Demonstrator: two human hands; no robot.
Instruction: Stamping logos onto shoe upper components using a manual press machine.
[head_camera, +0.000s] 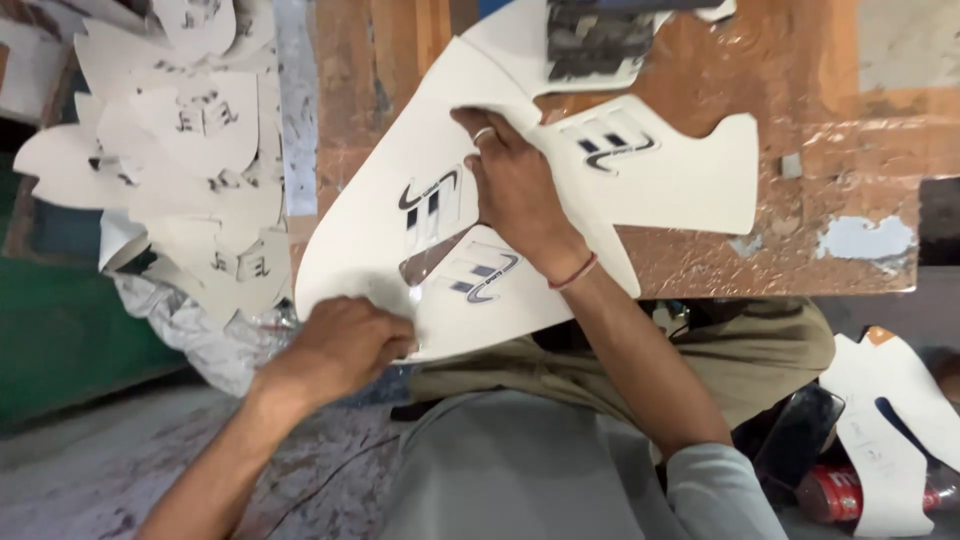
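In the middle of the frame a big white cut-out sheet (370, 225) lies on a worn brown table (800, 130). It is shaped like the side of a shoe and has dark stripe marks on it. Its lower edge hangs over the near edge of the table.

The right hand (515, 185) lies flat on top of this sheet, in the middle of the frame. Its fingers are close together and point to the top of the frame, pressing the sheet down. There is a ring on one finger and a thin red band on the wrist.

The left hand (345, 345) is at the lower left of the sheet. Its fingers are curled shut on the sheet's bottom edge.

A second white cut-out (680, 175) with the same marks lies just to the right, partly under the right hand. Another white piece (590, 40) sits at the top of the frame.

At the upper left is a messy pile of white cut-outs (190, 150), well apart from the hands.

At the lower right lie a dark phone (800, 440), a red can (830, 492) and one more white shape (890, 420).
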